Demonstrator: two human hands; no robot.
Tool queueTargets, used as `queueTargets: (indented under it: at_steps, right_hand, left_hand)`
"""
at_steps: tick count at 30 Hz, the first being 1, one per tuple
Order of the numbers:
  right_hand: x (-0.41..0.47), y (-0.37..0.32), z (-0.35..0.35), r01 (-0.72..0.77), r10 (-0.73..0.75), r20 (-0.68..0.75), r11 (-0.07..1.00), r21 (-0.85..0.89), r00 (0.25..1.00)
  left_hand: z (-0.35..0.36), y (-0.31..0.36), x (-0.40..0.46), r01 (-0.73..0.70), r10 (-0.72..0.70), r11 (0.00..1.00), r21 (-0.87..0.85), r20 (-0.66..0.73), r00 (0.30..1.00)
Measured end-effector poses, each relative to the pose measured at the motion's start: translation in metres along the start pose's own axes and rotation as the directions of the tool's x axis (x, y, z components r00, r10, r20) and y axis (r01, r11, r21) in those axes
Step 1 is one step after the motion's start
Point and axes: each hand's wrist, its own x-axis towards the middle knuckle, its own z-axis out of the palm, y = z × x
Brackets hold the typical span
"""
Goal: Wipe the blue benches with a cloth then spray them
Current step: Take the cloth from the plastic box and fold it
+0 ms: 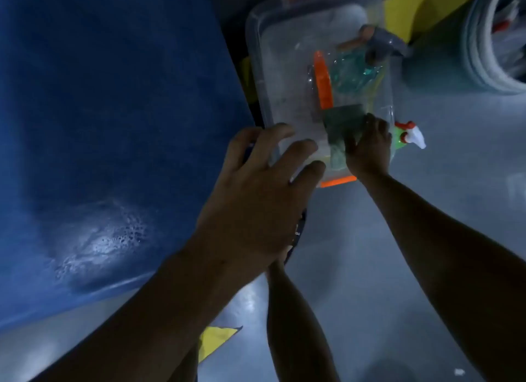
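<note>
Two hands work over a clear plastic storage box (pixel 287 77) with orange latches, sitting on the grey floor (pixel 427 210) just beside the blue bench (pixel 113 97). In the head view, the left hand (pixel 264 193) hovers spread and released above the box's near corner, fingers (pixel 299 148) straight, holding nothing. The right hand (pixel 370 145) reaches down inside and its curled fingers pinch a dark green cloth (pixel 341 125), soft and squarish. A spray bottle (pixel 410 134), green with a white and red nozzle, pokes out at the box's right edge, untouched; a second trigger sprayer (pixel 375 45) lies inside. The bench's padded surface shows a wet, beaded sheen near its front edge, so some wiping looks done; the rest looks dry. Spraying, I'd judge, is yet to come.
</note>
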Motion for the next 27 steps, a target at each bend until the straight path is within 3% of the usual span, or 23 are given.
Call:
queueTargets:
  at_steps: [3, 5, 7, 11, 14, 18, 21, 24, 27]
  right_hand:
    - [0.01, -0.007, 0.006, -0.155, 0.155, -0.007, 0.988, 0.026, 0.988]
    - [0.01, -0.017, 0.001, -0.263, 0.258, 0.057, 0.96, 0.093, 0.964]
    - [0.002, -0.025, -0.011, -0.293, 0.272, 0.147, 0.944, 0.152, 0.951]
    - [-0.046, -0.047, -0.06, -0.175, 0.112, 0.152, 0.841, 0.513, 0.982]
    - [-0.086, -0.069, -0.108, -0.14, 0.044, 0.16, 0.733, 0.666, 0.986]
    - [-0.136, -0.106, -0.179, 0.059, -0.09, 0.014, 0.754, 0.654, 0.996]
    - [-0.169, -0.13, -0.222, 0.186, -0.238, -0.009, 0.734, 0.653, 0.971]
    - [-0.194, -0.145, -0.249, 0.245, -0.348, 0.019, 0.697, 0.674, 0.937]
    - [-0.209, -0.155, -0.265, 0.254, -0.409, 0.069, 0.681, 0.686, 0.91]
  left_hand:
    - [0.0, 0.001, -0.002, -0.012, 0.012, 1.0, -0.01, -0.007, 1.0]
    - [-0.001, 0.003, -0.008, -0.019, 0.019, 0.999, -0.033, 0.0, 1.0]
    - [-0.007, 0.003, -0.01, -0.005, 0.004, 0.996, -0.091, -0.013, 1.0]
    - [-0.029, 0.007, -0.02, 0.044, -0.076, 0.921, -0.386, -0.068, 0.995]
    - [-0.048, 0.009, -0.029, 0.201, -0.28, 0.725, -0.659, -0.015, 0.96]
    - [-0.072, 0.012, -0.038, 0.34, -0.5, 0.46, -0.82, 0.078, 0.863]
    - [-0.081, 0.014, -0.043, 0.339, -0.534, 0.32, -0.885, 0.127, 0.836]
    - [-0.091, 0.024, -0.048, 0.333, -0.447, 0.274, -0.902, 0.186, 0.875]
    - [-0.1, 0.038, -0.057, 0.284, -0.438, 0.245, -0.927, 0.156, 0.885]
